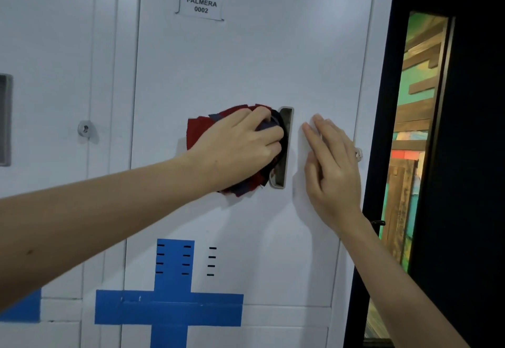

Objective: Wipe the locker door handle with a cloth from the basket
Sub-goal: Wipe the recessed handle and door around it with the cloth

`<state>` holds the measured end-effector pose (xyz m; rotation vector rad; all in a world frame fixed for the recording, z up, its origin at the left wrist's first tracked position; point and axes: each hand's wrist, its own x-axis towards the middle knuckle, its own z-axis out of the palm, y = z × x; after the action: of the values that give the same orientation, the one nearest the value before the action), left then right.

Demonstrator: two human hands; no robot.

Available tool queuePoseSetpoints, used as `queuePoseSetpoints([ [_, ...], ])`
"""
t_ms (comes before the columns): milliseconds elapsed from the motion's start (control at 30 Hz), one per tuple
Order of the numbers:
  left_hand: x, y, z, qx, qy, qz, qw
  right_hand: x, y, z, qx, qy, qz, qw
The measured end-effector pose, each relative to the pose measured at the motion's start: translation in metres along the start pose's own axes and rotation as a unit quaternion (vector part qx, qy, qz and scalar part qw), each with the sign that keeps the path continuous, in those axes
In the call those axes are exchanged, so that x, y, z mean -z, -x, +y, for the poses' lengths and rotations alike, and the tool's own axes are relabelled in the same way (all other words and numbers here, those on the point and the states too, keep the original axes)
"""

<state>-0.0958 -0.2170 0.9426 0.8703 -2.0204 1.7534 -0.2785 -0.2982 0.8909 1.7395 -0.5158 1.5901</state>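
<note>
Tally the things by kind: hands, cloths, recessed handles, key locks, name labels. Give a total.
Hands: 2, left hand and right hand
Cloth: 1
Recessed handles: 2
Key locks: 2
Name label: 1
Total: 8

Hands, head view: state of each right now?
Left hand: curled round the red-and-blue cloth, at the door handle.
Right hand: open, flat against the locker door.

head view faces the locker door (246,68) close up, slightly upward, at arm's reach.
</note>
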Motion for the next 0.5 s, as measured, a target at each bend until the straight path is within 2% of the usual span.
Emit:
queuePoseSetpoints([
  [200, 0.0, 0.012, 0.036, 0.032, 0.028, -0.033, 0.999, -0.001, 0.0, -0.001, 0.0, -0.001, -0.001, 1.0],
  [367, 0.001, -0.001, 0.015, 0.038, -0.028, 0.004, 0.999, 0.0, 0.0, 0.0, 0.001, 0.0, -0.002, 1.0],
  [500, -0.001, 0.006, 0.03, 0.045, -0.007, -0.015, 0.999, -0.001, 0.0, 0.0, -0.001, 0.003, 0.001, 1.0],
])
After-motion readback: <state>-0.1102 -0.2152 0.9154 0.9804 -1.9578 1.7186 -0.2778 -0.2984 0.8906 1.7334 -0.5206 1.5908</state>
